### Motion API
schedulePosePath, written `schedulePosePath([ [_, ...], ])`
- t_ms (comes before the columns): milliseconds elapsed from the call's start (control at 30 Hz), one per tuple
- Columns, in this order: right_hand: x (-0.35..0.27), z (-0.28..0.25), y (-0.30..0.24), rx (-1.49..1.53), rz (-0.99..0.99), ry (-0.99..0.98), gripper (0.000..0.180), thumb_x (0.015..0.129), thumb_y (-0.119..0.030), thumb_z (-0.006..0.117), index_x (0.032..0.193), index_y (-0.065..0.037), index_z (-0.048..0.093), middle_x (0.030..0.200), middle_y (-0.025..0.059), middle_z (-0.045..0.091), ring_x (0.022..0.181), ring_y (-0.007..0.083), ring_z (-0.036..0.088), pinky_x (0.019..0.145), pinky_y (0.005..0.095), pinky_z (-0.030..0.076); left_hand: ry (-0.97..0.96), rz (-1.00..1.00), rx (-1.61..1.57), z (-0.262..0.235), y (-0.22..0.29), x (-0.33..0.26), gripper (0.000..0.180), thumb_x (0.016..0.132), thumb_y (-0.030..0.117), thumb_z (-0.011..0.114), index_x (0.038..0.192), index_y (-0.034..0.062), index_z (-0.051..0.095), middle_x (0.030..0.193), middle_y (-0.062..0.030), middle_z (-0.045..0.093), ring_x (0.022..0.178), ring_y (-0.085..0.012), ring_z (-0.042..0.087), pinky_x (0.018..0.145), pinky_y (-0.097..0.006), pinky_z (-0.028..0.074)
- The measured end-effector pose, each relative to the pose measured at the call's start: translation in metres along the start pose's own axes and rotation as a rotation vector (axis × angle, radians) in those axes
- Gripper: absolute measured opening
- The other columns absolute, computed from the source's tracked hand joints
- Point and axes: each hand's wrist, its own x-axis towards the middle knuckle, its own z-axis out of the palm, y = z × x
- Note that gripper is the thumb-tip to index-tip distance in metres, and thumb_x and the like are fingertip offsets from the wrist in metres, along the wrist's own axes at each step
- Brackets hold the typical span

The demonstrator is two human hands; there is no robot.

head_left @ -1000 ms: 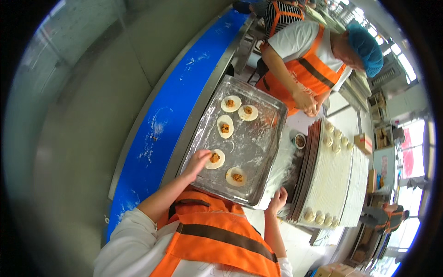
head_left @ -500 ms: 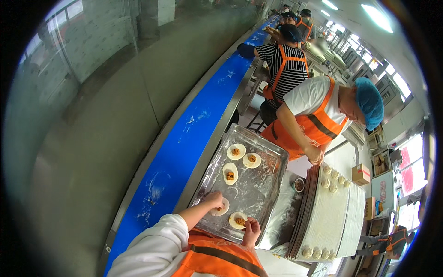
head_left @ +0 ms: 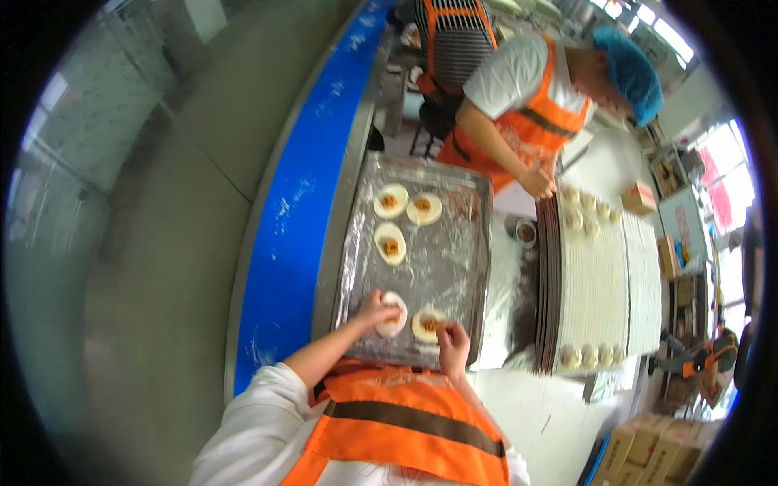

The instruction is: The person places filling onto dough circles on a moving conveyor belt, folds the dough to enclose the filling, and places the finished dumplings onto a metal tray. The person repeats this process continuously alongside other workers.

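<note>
A large metal baking tray in front of me holds several pale dough rounds topped with orange-brown filling. My left hand lies over the left side of one near dough round. Its fingers are bent together and partly hide the filling. Beside it, my right hand is closed, its fingertips at the right edge of a second near round, close against the filling. What either hand grips is hidden. Farther up the tray lie three filled rounds, apart from my hands.
A blue, flour-dusted conveyor belt runs along the left. To the right stand a small bowl and a stack of boards bearing shaped dough pieces. A co-worker in an orange apron works beyond the tray. Cardboard boxes stand at lower right.
The view has tilted downward and turned, so the tray and belt sit higher and straighter. Both hands stay at the same two near rounds; the left shows more of its round uncovered.
</note>
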Motion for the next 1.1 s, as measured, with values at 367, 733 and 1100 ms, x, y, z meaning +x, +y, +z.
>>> schedulePosePath([
  [367, 0.009, 0.012, -0.068, 0.429, 0.467, -0.349, 0.026, 0.082, -0.017, 0.061, 0.098, 0.002, 0.056, 0.079, 0.0032, 0.057, 0.063, 0.0092, 0.053, 0.051, 0.0220, 0.044, -0.408, -0.212, -0.874, -0.027, 0.124, -0.105, 0.039, 0.081, 0.007, 0.055, 0.117, 0.0059, 0.042, 0.111, -0.0077, 0.052, 0.101, -0.0207, 0.054, 0.082, -0.037, 0.048],
  [733, -0.005, 0.006, -0.083, -0.420, -0.474, -0.200, 0.024, 0.072, -0.010, 0.068, 0.094, -0.005, 0.060, 0.077, 0.0047, 0.058, 0.062, 0.0124, 0.055, 0.053, 0.0253, 0.046, -0.330, -0.255, -0.643, -0.016, 0.129, -0.110, 0.034, 0.079, 0.002, 0.057, 0.111, 0.0041, 0.047, 0.102, -0.0066, 0.056, 0.092, -0.0187, 0.057, 0.076, -0.034, 0.051],
  [1100, 0.010, 0.003, -0.073, -0.020, 0.093, -0.371, 0.020, 0.076, -0.012, 0.065, 0.092, 0.000, 0.059, 0.075, 0.0054, 0.060, 0.061, 0.0107, 0.056, 0.055, 0.0229, 0.047, -0.404, -0.312, -0.708, -0.013, 0.134, -0.112, 0.033, 0.082, 0.007, 0.055, 0.113, 0.0055, 0.046, 0.106, -0.0068, 0.054, 0.095, -0.0190, 0.057, 0.078, -0.034, 0.050],
])
